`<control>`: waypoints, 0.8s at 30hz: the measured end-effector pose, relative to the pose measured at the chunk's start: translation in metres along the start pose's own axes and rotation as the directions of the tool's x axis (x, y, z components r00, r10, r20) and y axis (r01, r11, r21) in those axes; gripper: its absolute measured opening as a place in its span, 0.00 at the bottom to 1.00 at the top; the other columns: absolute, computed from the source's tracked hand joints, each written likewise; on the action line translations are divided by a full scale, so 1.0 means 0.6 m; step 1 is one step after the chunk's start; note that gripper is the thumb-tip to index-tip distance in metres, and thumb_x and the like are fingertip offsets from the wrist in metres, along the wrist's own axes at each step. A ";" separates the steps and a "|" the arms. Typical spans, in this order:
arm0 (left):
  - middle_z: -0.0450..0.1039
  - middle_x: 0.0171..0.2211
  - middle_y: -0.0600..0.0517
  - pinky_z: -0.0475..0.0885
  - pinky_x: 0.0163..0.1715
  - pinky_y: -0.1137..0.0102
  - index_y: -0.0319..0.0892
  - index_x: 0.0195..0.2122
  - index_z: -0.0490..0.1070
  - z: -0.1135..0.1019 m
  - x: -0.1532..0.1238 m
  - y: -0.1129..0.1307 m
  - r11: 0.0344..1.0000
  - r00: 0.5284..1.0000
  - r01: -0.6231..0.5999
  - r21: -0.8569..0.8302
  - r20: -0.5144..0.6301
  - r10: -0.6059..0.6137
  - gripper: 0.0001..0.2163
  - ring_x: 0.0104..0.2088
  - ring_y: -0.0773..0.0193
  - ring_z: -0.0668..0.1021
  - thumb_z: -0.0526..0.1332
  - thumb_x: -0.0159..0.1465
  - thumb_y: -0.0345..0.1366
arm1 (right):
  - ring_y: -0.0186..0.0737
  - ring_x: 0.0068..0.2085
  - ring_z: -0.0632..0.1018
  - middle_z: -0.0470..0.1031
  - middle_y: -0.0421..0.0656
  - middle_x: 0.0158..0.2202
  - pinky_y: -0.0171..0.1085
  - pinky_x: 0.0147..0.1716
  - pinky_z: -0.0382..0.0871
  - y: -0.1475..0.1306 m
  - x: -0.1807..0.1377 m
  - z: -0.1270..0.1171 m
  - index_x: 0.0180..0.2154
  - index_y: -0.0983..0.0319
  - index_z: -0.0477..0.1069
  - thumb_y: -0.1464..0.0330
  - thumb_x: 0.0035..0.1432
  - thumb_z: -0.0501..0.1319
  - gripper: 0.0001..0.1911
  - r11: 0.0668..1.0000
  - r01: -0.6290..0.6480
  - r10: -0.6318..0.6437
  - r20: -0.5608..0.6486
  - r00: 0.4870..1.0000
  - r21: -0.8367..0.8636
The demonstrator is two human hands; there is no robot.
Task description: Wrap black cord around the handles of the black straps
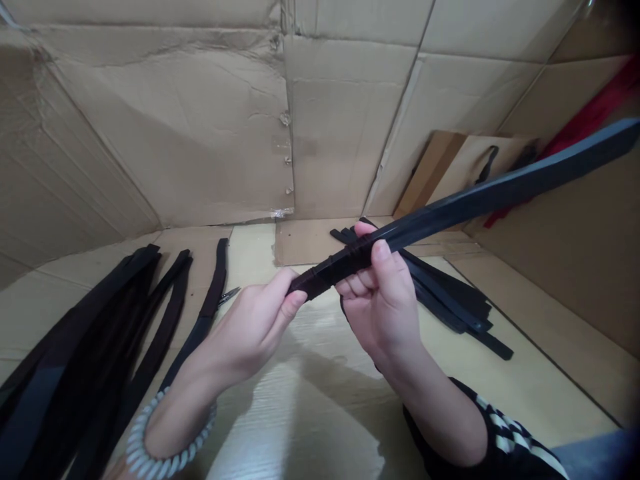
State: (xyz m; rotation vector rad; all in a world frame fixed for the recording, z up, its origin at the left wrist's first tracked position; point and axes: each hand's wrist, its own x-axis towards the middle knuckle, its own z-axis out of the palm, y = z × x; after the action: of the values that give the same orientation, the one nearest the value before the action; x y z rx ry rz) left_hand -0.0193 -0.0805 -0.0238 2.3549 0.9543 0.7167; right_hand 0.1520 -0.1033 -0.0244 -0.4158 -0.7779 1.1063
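Head view: long black curved piece (453,208) held up over the pale tabletop (320,373), slanting from low left to high right — its far end reaches the right edge of the frame. Left hand (253,323) is closed about the narrow lower end, thumb laid along it. Right hand (383,303) is curled under the middle, thumb pressed on the near side, fingers folded below; the ridged, wrapped-looking section (345,263) lies between the two grips and partly in the right one. Black strips (83,327) lie left of the left hand, a small metal tool (229,295) (too small to identify) just beside the nearest strip. A second black stack (445,293) rests beyond and right of the right hand, under the raised piece. Cardboard walls (345,127) bound the far side and both flanks — working room is the tabletop between strips and stack, plus the space above.
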 end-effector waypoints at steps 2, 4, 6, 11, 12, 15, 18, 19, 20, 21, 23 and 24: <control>0.62 0.17 0.59 0.57 0.17 0.73 0.44 0.30 0.57 -0.003 -0.004 0.005 1.000 1.000 -0.004 0.011 -0.002 0.004 0.15 0.16 0.70 0.65 0.44 0.72 0.45 | 0.25 0.19 0.46 0.40 0.29 0.17 0.28 0.18 0.47 0.007 -0.008 0.007 0.39 0.53 0.80 0.60 0.58 0.66 0.08 1.000 -0.006 0.005 0.024 1.000 0.015; 0.63 0.17 0.59 0.56 0.16 0.74 0.44 0.30 0.58 -0.005 -0.008 0.009 1.000 1.000 -0.013 0.014 -0.006 0.013 0.16 0.16 0.70 0.66 0.44 0.72 0.45 | 0.25 0.19 0.46 0.40 0.29 0.17 0.28 0.18 0.45 0.016 -0.015 0.012 0.38 0.53 0.80 0.61 0.57 0.67 0.08 1.000 -0.022 0.022 0.046 0.999 0.017; 0.64 0.18 0.59 0.57 0.16 0.74 0.43 0.33 0.61 -0.006 -0.011 0.012 1.000 0.999 -0.027 0.012 -0.017 0.027 0.16 0.16 0.70 0.66 0.44 0.72 0.45 | 0.25 0.19 0.47 0.40 0.29 0.17 0.29 0.18 0.45 0.025 -0.021 0.015 0.38 0.53 0.80 0.60 0.57 0.67 0.08 0.998 -0.064 0.062 0.076 0.995 0.017; 0.64 0.19 0.59 0.59 0.17 0.75 0.42 0.34 0.63 -0.007 -0.013 0.015 0.999 0.999 -0.037 0.022 -0.027 0.038 0.16 0.17 0.71 0.67 0.45 0.72 0.45 | 0.26 0.20 0.48 0.43 0.30 0.17 0.30 0.19 0.45 0.033 -0.027 0.015 0.39 0.51 0.81 0.60 0.57 0.67 0.08 0.997 -0.075 0.077 0.085 0.993 -0.027; 0.64 0.19 0.59 0.58 0.17 0.75 0.42 0.34 0.64 -0.009 -0.014 0.016 0.999 0.999 -0.032 0.014 -0.023 0.033 0.16 0.17 0.71 0.66 0.45 0.72 0.45 | 0.26 0.20 0.49 0.45 0.31 0.17 0.30 0.19 0.45 0.032 -0.027 0.013 0.39 0.51 0.81 0.60 0.57 0.67 0.08 0.996 -0.066 0.070 0.078 0.994 -0.057; 0.62 0.19 0.59 0.58 0.17 0.75 0.41 0.35 0.65 -0.017 -0.015 0.020 0.999 1.000 0.004 -0.037 -0.001 -0.004 0.16 0.18 0.71 0.65 0.45 0.72 0.45 | 0.27 0.21 0.53 0.52 0.32 0.18 0.31 0.20 0.48 0.027 -0.022 0.002 0.41 0.51 0.80 0.59 0.58 0.65 0.10 0.983 -0.034 0.049 0.079 0.996 -0.183; 0.62 0.20 0.59 0.59 0.18 0.75 0.42 0.33 0.64 -0.024 -0.018 0.022 0.991 0.999 0.027 -0.133 0.037 -0.022 0.16 0.19 0.72 0.65 0.46 0.72 0.46 | 0.28 0.21 0.55 0.57 0.34 0.19 0.31 0.20 0.50 0.021 -0.012 -0.011 0.36 0.55 0.79 0.53 0.57 0.64 0.15 0.955 0.024 0.022 0.152 0.988 -0.296; 0.62 0.20 0.59 0.59 0.19 0.76 0.42 0.32 0.63 -0.024 -0.018 0.022 0.985 0.999 0.037 -0.168 0.042 -0.031 0.17 0.20 0.72 0.65 0.47 0.72 0.47 | 0.28 0.21 0.56 0.58 0.35 0.19 0.32 0.20 0.50 0.018 -0.008 -0.015 0.34 0.57 0.79 0.51 0.56 0.64 0.16 0.946 0.041 0.019 0.180 0.983 -0.321; 0.62 0.20 0.59 0.59 0.19 0.76 0.42 0.30 0.62 -0.023 -0.018 0.021 0.977 0.998 0.054 -0.207 0.038 -0.047 0.18 0.20 0.73 0.65 0.48 0.72 0.47 | 0.28 0.22 0.57 0.60 0.35 0.20 0.32 0.20 0.50 0.015 -0.004 -0.019 0.31 0.58 0.78 0.51 0.55 0.65 0.17 0.938 0.051 0.021 0.204 0.979 -0.343; 0.61 0.20 0.58 0.59 0.19 0.77 0.42 0.29 0.61 -0.020 -0.017 0.020 0.962 0.997 0.077 -0.260 0.031 -0.072 0.18 0.20 0.73 0.65 0.49 0.72 0.48 | 0.29 0.22 0.57 0.60 0.36 0.20 0.32 0.21 0.51 0.011 -0.001 -0.022 0.29 0.59 0.77 0.52 0.55 0.65 0.16 0.931 0.060 0.025 0.225 0.974 -0.361; 0.60 0.20 0.59 0.57 0.17 0.77 0.42 0.29 0.61 -0.009 -0.014 0.019 0.882 0.990 0.138 -0.451 0.060 -0.125 0.18 0.19 0.74 0.63 0.50 0.71 0.50 | 0.29 0.23 0.57 0.60 0.36 0.21 0.33 0.22 0.54 0.003 0.003 -0.027 0.27 0.60 0.75 0.55 0.57 0.66 0.15 0.922 0.066 0.035 0.254 0.967 -0.381; 0.59 0.19 0.59 0.55 0.16 0.77 0.42 0.31 0.62 -0.002 -0.012 0.019 0.798 0.985 0.174 -0.576 0.109 -0.136 0.18 0.18 0.74 0.61 0.50 0.70 0.51 | 0.29 0.23 0.56 0.58 0.35 0.20 0.33 0.23 0.54 -0.001 0.004 -0.028 0.27 0.60 0.75 0.56 0.58 0.64 0.16 0.919 0.071 0.038 0.267 0.963 -0.387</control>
State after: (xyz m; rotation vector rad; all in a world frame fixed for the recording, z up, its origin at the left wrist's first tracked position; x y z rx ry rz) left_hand -0.0191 -0.0928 -0.0180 1.7222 0.7494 0.7379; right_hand 0.1651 -0.1003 -0.0347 -0.6023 -1.2553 0.9998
